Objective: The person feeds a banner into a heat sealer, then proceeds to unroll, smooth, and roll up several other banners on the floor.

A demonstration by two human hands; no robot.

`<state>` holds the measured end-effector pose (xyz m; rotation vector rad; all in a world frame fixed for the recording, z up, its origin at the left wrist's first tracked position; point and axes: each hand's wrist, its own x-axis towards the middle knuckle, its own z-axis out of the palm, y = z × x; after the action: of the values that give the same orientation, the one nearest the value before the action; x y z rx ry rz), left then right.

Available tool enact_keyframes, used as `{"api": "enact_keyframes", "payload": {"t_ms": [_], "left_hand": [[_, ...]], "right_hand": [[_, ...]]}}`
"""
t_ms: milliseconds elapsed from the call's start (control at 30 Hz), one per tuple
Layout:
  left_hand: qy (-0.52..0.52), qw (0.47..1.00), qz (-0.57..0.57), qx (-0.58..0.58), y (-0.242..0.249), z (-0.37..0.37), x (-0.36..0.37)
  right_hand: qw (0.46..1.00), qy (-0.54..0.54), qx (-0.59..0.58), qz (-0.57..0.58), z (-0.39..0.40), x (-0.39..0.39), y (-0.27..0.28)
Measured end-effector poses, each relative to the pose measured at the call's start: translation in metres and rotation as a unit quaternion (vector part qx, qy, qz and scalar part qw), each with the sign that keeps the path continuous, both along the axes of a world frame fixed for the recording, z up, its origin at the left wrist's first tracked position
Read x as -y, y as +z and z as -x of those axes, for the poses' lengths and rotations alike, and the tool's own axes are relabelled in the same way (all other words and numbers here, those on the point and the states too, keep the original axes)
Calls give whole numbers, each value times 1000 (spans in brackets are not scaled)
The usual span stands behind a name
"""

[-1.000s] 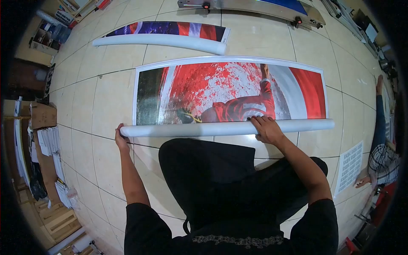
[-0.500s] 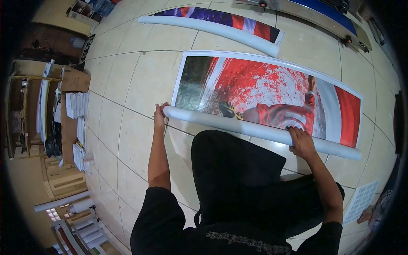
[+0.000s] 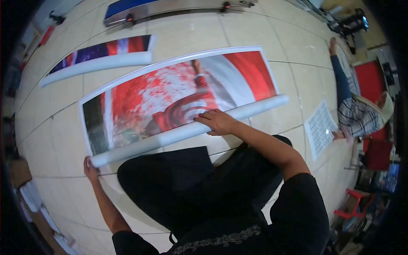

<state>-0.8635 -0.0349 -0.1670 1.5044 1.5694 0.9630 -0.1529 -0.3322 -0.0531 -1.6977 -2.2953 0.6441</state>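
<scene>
A large printed banner (image 3: 170,80) lies partly unrolled on the floor, showing red, white and dark areas. Its near side is wound into a long white roll (image 3: 148,145) in front of my knees. At the roll's left end, my left hand (image 3: 90,168) is closed around the tip. My right hand (image 3: 218,122) grips the roll from above, right of its middle, with the fingers bent over the far side. A second, smaller banner (image 3: 102,61), also partly rolled, rests on the floor beyond, at the upper left.
A blue-topped metal unit on wheels (image 3: 161,8) stands at the far side. To the right, another person (image 3: 361,117) sits on the floor by a printed sheet (image 3: 319,129). A red stool (image 3: 352,204) is at the lower right, and stacked papers (image 3: 32,195) are at the left.
My view has swung to the right, bringing the other person into sight and shifting the banners leftward in view. Both hands remain on the roll.
</scene>
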Motion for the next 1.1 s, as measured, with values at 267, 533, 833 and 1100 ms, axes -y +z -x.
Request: {"api": "enact_keyframes", "payload": {"t_ms": [267, 533, 833, 1100], "left_hand": [[47, 997, -9, -64, 44, -34, 29], [139, 989, -7, -40, 49, -47, 57], [91, 985, 135, 52, 106, -71, 56], [138, 987, 69, 52, 103, -87, 69]], "right_hand": [[921, -380, 41, 72, -216, 148, 15], [707, -607, -356, -69, -274, 227, -81], [690, -660, -273, 119, -337, 219, -85], [672, -677, -290, 83, -312, 192, -52]]}}
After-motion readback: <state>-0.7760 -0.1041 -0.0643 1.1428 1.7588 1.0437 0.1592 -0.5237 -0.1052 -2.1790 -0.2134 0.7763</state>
